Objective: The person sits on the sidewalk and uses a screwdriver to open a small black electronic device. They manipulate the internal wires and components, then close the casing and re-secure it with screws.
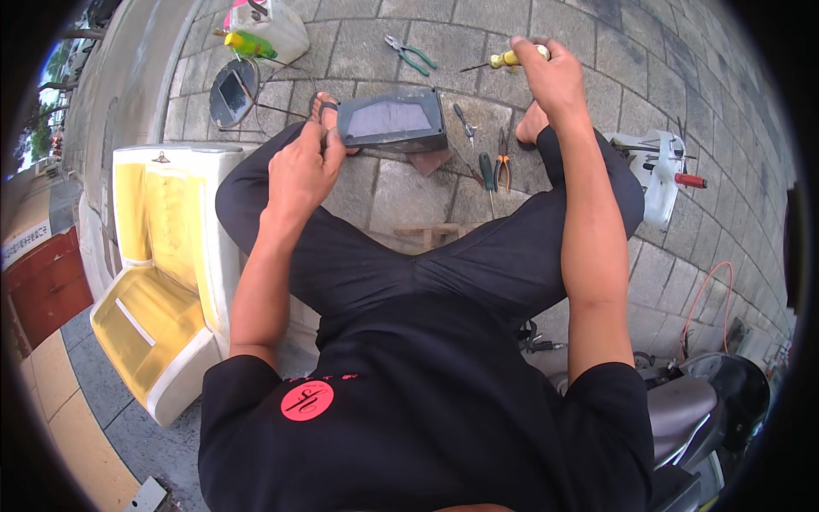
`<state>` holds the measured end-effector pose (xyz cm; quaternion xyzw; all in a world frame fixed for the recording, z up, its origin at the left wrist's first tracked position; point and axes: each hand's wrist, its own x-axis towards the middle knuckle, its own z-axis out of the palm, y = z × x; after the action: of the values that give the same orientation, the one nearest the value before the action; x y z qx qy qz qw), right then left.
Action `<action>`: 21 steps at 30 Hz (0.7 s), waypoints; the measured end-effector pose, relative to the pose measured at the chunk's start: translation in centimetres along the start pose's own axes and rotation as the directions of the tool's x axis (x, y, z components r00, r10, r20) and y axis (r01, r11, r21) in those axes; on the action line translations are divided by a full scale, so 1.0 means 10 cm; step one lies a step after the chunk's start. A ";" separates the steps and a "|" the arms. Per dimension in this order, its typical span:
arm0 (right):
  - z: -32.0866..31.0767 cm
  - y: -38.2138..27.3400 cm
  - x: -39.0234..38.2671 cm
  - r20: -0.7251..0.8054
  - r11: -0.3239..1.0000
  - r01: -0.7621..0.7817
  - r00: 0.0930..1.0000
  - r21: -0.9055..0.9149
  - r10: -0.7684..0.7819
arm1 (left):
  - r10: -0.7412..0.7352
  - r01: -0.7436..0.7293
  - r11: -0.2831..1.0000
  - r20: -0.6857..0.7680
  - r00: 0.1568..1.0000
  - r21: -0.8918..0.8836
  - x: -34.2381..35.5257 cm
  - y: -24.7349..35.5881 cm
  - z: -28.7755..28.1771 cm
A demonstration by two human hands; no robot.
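Observation:
My right hand (554,81) is closed round the yellow handle of a screwdriver (508,59), held out at the far right with its shaft pointing left. A dark grey rectangular box (392,139) with a lighter panel on its face is in front of me, tilted, between my feet. Bent round the left edge of this box is my left hand (300,175); its fingertips are partly hidden. Right of the box lie a small screwdriver (465,122), a green-handled screwdriver (486,171) and orange-handled pliers (503,162).
Green-handled pliers (411,55) lie beyond the box on the paving. A phone (234,90) rests on a round stool at far left, near a white jug (277,32). A yellow and white seat (162,273) stands left; a white tool holder (661,175) and a scooter (691,410) are right.

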<state>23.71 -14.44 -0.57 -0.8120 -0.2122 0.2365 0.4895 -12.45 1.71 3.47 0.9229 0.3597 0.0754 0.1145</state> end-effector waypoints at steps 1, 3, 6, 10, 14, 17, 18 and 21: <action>0.01 0.02 -0.01 -0.022 0.998 0.053 0.998 -0.035 -0.054 | 0.004 -0.003 1.000 -0.010 1.000 0.025 0.00 0.05 -0.01; 0.06 0.07 -0.02 -0.044 0.987 0.108 0.993 -0.116 -0.114 | 0.002 -0.001 0.998 -0.016 1.000 0.060 0.00 0.09 -0.05; 0.11 0.07 -0.04 -0.052 0.974 0.166 0.983 -0.151 -0.176 | -0.017 0.021 0.996 -0.044 0.999 0.082 0.04 0.10 -0.10; 0.04 -0.14 -0.09 -0.135 0.986 0.136 0.980 -0.096 -0.148 | -0.034 0.016 0.997 -0.232 0.972 -0.080 0.11 0.03 -0.16; -0.07 -0.06 -0.02 -0.007 0.829 0.159 0.983 0.537 -0.184 | -0.169 0.109 0.577 0.013 0.986 -0.810 0.05 0.29 -0.25; -0.10 -0.30 -0.30 0.224 0.797 0.058 0.945 0.602 -0.238 | 0.048 0.533 0.032 0.534 0.844 -0.845 -0.19 0.78 -0.05; -0.02 -0.21 -0.26 0.213 0.784 0.017 0.958 0.621 -0.190 | 0.123 0.577 0.131 0.591 0.797 -0.806 -0.27 0.91 0.23; 0.33 0.18 -0.12 0.117 0.770 -0.123 0.991 0.626 0.064 | 0.034 0.901 0.252 0.934 0.356 -0.353 -0.29 1.27 1.07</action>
<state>20.98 -13.63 -3.36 -0.5991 -0.1015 0.3539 0.7110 -3.99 -11.05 -3.59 0.4508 0.4512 -0.2281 0.7356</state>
